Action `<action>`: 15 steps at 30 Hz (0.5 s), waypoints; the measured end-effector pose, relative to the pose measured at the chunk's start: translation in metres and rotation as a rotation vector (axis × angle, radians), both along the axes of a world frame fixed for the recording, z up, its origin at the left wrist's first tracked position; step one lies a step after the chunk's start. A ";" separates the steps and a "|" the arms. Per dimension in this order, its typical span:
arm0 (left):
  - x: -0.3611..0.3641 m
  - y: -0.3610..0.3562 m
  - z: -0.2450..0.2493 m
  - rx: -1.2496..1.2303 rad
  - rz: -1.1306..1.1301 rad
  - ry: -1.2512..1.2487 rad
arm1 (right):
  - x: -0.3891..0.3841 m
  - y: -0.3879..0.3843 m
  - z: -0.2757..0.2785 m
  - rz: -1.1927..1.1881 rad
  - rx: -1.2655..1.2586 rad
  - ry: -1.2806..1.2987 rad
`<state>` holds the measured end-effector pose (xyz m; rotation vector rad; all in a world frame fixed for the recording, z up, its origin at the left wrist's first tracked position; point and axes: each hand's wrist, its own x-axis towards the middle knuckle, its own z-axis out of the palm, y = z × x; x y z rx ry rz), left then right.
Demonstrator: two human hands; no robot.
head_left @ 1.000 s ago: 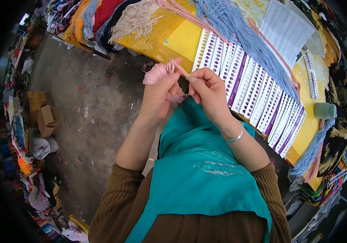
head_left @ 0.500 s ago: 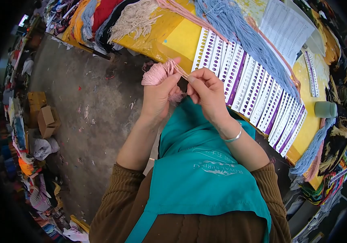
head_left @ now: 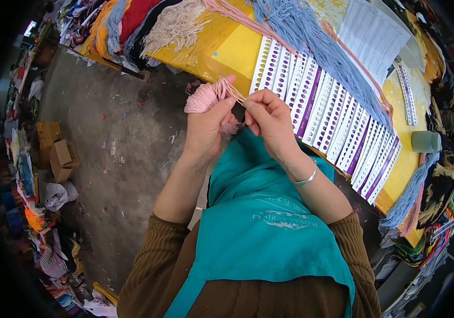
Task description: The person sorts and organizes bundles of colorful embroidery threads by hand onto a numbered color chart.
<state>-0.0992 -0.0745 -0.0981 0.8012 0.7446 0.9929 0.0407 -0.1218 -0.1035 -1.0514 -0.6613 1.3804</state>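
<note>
A bundle of pink thread (head_left: 200,99) hangs over my left hand (head_left: 208,124), whose fingers are closed round it. Part of the bundle dangles below the palm. From the top of the bundle, several strands run across to my right hand (head_left: 269,114), where thumb and forefinger pinch them. The strands look taut between the two hands. Both hands are in front of the table edge, above the teal apron (head_left: 269,238). What lies inside the left palm is hidden.
On the yellow table (head_left: 235,50) lie punched white-and-purple cards (head_left: 325,116), blue thread (head_left: 317,42), cream thread (head_left: 176,29) and a printed sheet (head_left: 372,40). A greenish jar (head_left: 426,142) stands at the right. An opened cardboard box (head_left: 64,159) sits on the floor.
Hardly anything differs. Both hands keep almost the same place and the same hold on the pink thread.
</note>
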 end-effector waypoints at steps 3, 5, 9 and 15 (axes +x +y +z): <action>0.000 0.000 0.001 -0.018 -0.003 -0.011 | 0.001 0.001 0.000 0.022 -0.010 -0.032; -0.001 0.001 -0.001 -0.025 -0.006 -0.020 | 0.001 0.001 0.000 0.026 -0.012 -0.036; -0.002 0.002 -0.002 -0.005 -0.040 -0.029 | 0.002 0.001 -0.002 0.045 0.007 -0.040; 0.005 0.002 0.007 -0.187 -0.037 -0.176 | -0.007 0.008 -0.006 0.011 0.096 -0.096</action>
